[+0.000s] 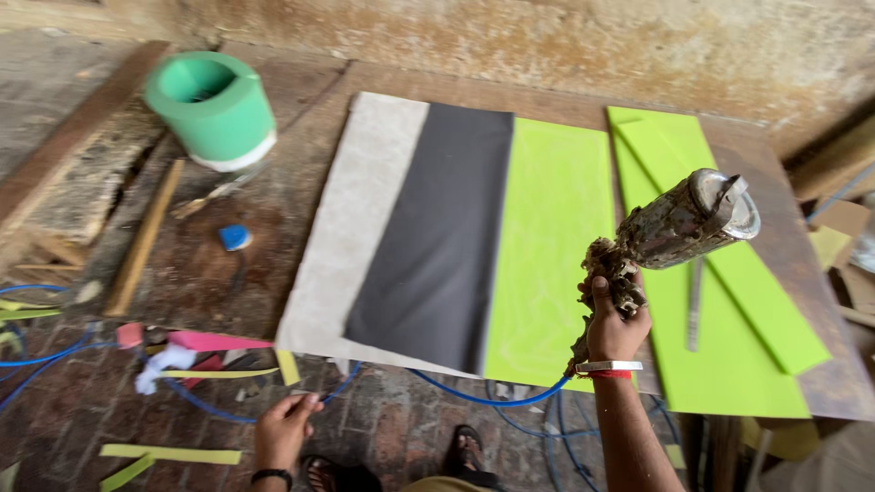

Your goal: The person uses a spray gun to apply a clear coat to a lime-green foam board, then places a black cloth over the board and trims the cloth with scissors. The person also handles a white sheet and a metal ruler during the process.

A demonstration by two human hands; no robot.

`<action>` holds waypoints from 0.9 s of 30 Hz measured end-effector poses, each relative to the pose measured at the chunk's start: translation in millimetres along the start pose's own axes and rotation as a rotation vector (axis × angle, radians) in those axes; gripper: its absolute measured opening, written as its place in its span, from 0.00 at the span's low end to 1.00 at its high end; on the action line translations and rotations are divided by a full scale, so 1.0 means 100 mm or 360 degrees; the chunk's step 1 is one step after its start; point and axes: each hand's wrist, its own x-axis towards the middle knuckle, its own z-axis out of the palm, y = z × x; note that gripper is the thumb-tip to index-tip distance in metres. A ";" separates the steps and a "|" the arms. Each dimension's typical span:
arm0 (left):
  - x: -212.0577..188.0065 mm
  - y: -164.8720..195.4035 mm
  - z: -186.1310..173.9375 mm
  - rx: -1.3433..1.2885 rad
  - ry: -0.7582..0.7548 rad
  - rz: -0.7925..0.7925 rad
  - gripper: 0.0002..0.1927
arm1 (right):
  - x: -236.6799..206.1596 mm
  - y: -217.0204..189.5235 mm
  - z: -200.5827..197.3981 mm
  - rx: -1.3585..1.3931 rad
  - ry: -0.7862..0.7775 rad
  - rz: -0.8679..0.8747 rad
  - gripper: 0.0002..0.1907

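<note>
Gripping the spray gun (pixel 670 239) in our right hand (pixel 612 328), fingers closed round its crusted handle, we hold it up over the workbench (pixel 301 264) w/ the metal cup tilted up and to the right. A blue air hose (pixel 474 392) runs from the bottom of the gun, down past the bench edge and across the floor toward our left. A band and red thread sit at the right wrist.

Our left hand (pixel 283 428) hangs low near the front edge of the bench, fingers loosely curled; the blue hose passes right by its fingertips, but we can't tell if they're touching it. Dark band on that wrist.

Just left of the right hand lies a lime-green panel (pixel 547 255), then a dark grey panel (pixel 437 237), then a pale off-white panel (pixel 351 228), all side by side on the bench. Under and right of the gun is a second green sheet (pixel 729 364) w/ a green strip (pixel 784 319) laid diagonally on it and a thin metal strip (pixel 695 301) just beside.

Far beyond the left hand, top-left of the bench, stands a green bucket (pixel 214 109). Nearer it: a wooden stick (pixel 144 239), a small blue cap (pixel 235 237), a pink piece (pixel 214 342) at the bench edge. Green offcuts (pixel 169 453) lie on the brick floor left of the left hand. Our sandalled feet (pixel 469 451) show between both arms.
</note>
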 end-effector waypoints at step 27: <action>1.84 -1.18 -4.43 -0.0557 0.0532 -0.0465 0.11 | -3.74 1.35 7.28 0.0030 -0.0732 0.0488 0.25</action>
